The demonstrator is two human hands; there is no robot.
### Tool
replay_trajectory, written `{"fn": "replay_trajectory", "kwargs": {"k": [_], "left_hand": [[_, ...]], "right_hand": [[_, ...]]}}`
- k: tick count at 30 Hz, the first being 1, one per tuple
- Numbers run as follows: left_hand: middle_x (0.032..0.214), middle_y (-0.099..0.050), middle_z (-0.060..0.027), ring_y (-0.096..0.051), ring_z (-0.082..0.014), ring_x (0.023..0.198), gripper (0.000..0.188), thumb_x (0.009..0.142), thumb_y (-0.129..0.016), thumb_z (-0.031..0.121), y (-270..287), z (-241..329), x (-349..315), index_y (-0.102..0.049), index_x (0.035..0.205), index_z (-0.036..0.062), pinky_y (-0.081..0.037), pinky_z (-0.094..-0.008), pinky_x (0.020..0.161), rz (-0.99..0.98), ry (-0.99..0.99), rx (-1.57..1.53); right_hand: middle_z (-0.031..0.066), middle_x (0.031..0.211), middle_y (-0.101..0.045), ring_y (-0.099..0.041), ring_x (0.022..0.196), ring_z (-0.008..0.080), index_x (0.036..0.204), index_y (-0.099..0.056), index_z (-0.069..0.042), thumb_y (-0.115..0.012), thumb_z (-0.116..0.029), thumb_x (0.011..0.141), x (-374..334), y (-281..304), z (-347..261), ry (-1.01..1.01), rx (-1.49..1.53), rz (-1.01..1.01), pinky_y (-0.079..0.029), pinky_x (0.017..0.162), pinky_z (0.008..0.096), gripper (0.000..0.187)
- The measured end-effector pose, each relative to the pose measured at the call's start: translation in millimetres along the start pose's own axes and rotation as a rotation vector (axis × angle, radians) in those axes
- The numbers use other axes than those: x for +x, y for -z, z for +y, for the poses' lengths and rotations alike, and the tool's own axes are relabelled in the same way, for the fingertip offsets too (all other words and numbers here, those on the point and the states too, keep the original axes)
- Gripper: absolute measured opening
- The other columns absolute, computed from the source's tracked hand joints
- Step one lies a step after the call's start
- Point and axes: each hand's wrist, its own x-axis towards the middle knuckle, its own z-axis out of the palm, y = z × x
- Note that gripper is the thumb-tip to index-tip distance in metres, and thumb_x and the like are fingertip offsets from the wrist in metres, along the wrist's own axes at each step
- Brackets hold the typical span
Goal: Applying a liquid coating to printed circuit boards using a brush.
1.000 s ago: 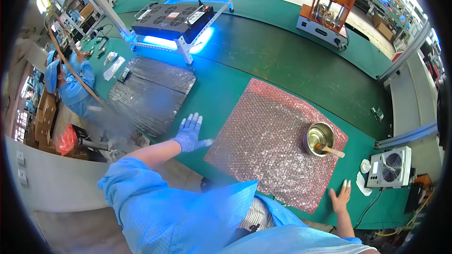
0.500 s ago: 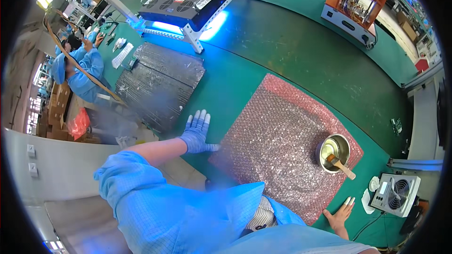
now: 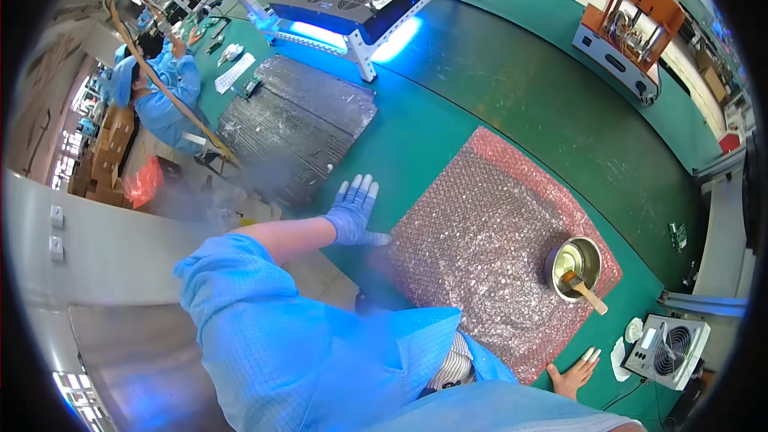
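One green bench [image 3: 416,140], pink bubble-wrap sheet [image 3: 480,224] on it, best kept flat. Left hand [image 3: 354,214] spread at its left corner, right hand [image 3: 572,374] spread by its near corner, both empty. Metal pot [image 3: 590,258] on sheet: keep level, brush [image 3: 590,299] unbumped.

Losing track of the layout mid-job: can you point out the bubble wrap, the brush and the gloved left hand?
Bubble wrap [image 3: 484,224]: head view, on its bare middle-left part.
Brush [image 3: 588,295]: head view, on its wooden handle.
Left hand [image 3: 350,218]: head view, on the back of the hand.
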Motion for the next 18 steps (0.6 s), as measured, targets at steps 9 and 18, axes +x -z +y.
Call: {"fn": "replay_trajectory", "kwargs": {"k": [9,18], "left_hand": [[0.144,-0.007,-0.0222,-0.006,-0.0352,0.134,0.108,0.068,-0.046,0.072,20,-6,4,-0.009,0.138,-0.0009,-0.009,-0.0431,0.108,-0.021,-0.092,-0.063],[0.142,-0.013,-0.0215,-0.01,-0.0352,0.133,0.103,0.071,-0.046,0.071,-6,-30,-63,-0.013,0.136,-0.0018,-0.009,-0.046,0.107,0.191,-0.107,-0.02]], "right_hand": [[0.0169,0.145,-0.006,-0.006,0.134,0.0334,0.139,-0.008,-0.003,-0.072,-0.05,0.058,6,22,14,-0.139,0.422,-0.099,-0.011,0.105,0.0503,0.113],[0.0208,0.143,-0.01,-0.01,0.132,0.0371,0.139,-0.013,-0.003,-0.066,-0.052,0.064,-95,25,-4,0.099,0.166,-0.108,-0.012,0.105,0.0487,0.104]]}}
